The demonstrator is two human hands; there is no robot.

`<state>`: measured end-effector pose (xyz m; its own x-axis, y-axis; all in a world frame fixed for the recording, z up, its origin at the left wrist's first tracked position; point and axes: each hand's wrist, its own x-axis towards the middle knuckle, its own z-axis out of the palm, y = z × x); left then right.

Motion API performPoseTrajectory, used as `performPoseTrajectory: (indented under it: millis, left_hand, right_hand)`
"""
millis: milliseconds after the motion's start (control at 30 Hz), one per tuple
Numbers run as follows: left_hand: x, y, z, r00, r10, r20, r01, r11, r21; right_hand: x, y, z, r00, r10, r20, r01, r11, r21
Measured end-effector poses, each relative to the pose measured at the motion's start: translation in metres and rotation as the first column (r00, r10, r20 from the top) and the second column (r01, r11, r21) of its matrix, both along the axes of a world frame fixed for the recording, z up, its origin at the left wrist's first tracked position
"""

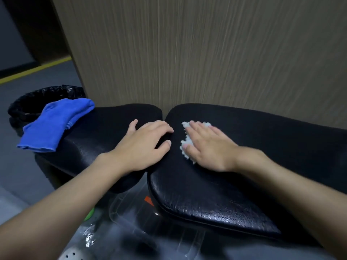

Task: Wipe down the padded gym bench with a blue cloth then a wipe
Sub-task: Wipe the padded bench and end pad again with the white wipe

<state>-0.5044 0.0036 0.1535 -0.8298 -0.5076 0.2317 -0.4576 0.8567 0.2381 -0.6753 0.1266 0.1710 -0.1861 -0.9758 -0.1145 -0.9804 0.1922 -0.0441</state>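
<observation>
Wood-grain wall behind black padded bench (216, 194), R hand (208, 145) flat, fingers spread, pressing white wipe (185, 142) under palm, L hand (144, 145) open on pad nearby, blue cloth (56, 124) lying apart at L end.

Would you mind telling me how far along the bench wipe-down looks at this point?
The cloth stage looks finished: the blue cloth lies set aside on the left pad. In hand is the wipe stage: the right hand presses a white wipe flat on the right pad, while the left hand rests on the left pad. How much padding remains cannot be told.
</observation>
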Motion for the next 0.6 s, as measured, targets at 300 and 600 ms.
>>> performPoseTrajectory:
  millis: [300, 600]
  left_hand:
    - [-0.002, -0.005, -0.003, 1.0, -0.014, 0.001, 0.014, 1.0, -0.02]
    - [0.0, 0.001, 0.003, 1.0, -0.007, 0.024, 0.007, 1.0, -0.021]
  right_hand:
    - [-0.096, -0.103, -0.003, 0.948, -0.315, 0.042, 0.315, 0.949, -0.008]
    - [-0.023, -0.021, -0.002, 0.989, -0.146, 0.02, 0.147, 0.987, -0.057]
